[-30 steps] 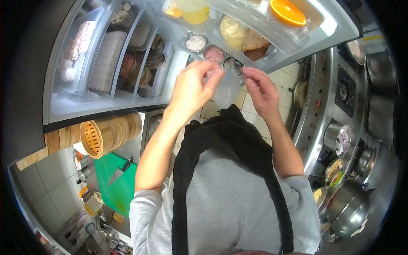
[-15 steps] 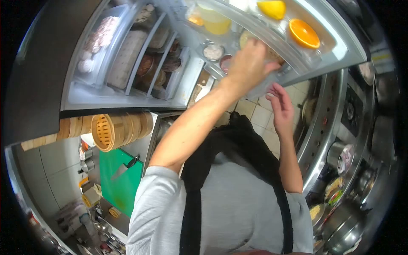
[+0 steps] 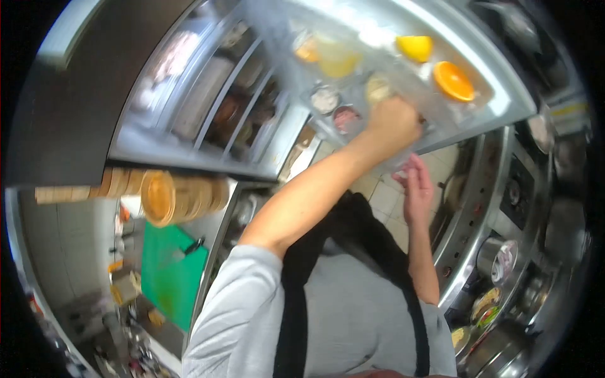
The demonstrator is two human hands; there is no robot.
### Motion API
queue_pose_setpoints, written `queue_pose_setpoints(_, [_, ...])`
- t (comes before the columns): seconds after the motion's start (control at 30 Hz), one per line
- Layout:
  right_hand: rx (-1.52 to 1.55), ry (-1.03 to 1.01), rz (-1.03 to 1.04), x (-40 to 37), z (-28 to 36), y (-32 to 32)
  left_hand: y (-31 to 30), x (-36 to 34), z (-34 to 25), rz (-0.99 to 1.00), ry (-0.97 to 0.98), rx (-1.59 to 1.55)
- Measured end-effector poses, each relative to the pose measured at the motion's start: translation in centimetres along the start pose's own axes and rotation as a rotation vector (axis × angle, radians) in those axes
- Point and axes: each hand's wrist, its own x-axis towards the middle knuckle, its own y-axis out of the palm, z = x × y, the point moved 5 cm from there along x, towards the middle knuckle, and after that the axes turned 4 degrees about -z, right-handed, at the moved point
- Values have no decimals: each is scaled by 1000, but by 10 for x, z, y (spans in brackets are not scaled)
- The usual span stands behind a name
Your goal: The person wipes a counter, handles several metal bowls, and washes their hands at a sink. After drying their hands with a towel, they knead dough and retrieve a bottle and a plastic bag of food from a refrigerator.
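Note:
My left hand point(image 3: 394, 123) reaches into the clear lower bin point(image 3: 435, 104) of an open fridge door. Its fingers are curled closed and partly hidden; something small and dark shows at their edge, too blurred to name. Beside the hand lies a pale yellow round item point(image 3: 378, 88). A small cup of pink contents point(image 3: 346, 118) and a cup of white contents point(image 3: 325, 99) stand to its left. My right hand point(image 3: 417, 189) hangs just below the bin, fingers loosely bent and apart, with nothing visible in it. A cut lemon point(image 3: 414, 48) and a halved orange point(image 3: 454, 81) sit on the door shelf.
At left, the fridge interior point(image 3: 220, 107) holds several packed containers. Below it are bamboo steamers point(image 3: 183, 198) and a green cutting board point(image 3: 167, 271) with a knife point(image 3: 189, 247). A stove point(image 3: 517, 189) with pots point(image 3: 498, 258) runs along the right.
My left hand has shifted down and right within the view, its fingers more closed now. My right hand sits slightly lower. The whole view has shifted and blurred with head movement.

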Motion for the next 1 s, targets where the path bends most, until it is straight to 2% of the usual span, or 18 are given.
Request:
queue_pose_setpoints(0.07, [73, 43, 15, 0, -6, 0, 2, 2, 1, -25, 9, -45])
queue_pose_setpoints(0.13, [95, 54, 58, 1, -8, 3, -16, 9, -12, 57, -83, 42])
queue_pose_setpoints(0.17, [95, 22, 37, 2, -5, 3, -21, 15, -18, 52, -46, 34])
queue_pose_setpoints(0.23, [119, 55, 113, 2, -4, 10, -21, 20, -18, 266, -140, 148])
queue_pose_setpoints(0.27, [123, 34, 108, 2, 1, 11, -19, 19, -18, 258, -121, 153])
queue_pose_setpoints(0.43, [136, 57, 114, 0, 4, 15, -16, 11, -16, 154, 30, 133])
queue_pose_setpoints(0.57, [167, 88, 128, -2, 4, 12, -43, -1, -31, 104, 2, 45])
queue_pose_setpoints(0.63, [157, 90, 165, -3, 6, 12, -45, -13, -16, -94, 4, -73])
queue_pose_setpoints(0.67, [143, 107, 216, -6, 6, 14, -42, -22, -11, -82, 21, -78])
queue_pose_setpoints(0.73, [140, 94, 226, -9, 6, 16, -51, -37, -1, -312, 14, -281])
queue_pose_setpoints(0.77, [129, 98, 258, -12, 5, 19, -52, -46, -1, -300, 30, -288])
queue_pose_setpoints(0.83, [142, 94, 253, -16, 8, 24, -57, -66, 11, -358, -169, -533])
queue_pose_setpoints(0.87, [155, 96, 265, -16, 11, 26, -61, -72, 9, -348, -155, -540])
queue_pose_setpoints(0.93, [178, 115, 263, -16, 14, 30, -75, -91, 15, -412, -338, -734])
queue_pose_setpoints(1.0, [143, 75, 338, -15, 10, 36, -88, -110, 18, -456, -321, -724])
